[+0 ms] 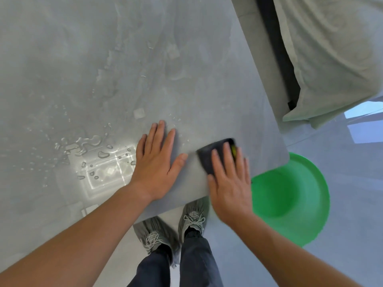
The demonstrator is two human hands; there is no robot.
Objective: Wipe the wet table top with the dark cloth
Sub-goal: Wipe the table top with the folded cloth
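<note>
Your right hand lies flat, fingers straight, pressing the dark cloth onto the table top at the corner just beside the green basin. Your left hand rests spread, farther from the basin. The puddles, farthest from the basin, could spill over the table edge if you sweep loosely. The basin looks empty

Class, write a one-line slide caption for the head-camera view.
Right hand presses dark cloth on wet table top; left hand rests flat beside it.
</note>
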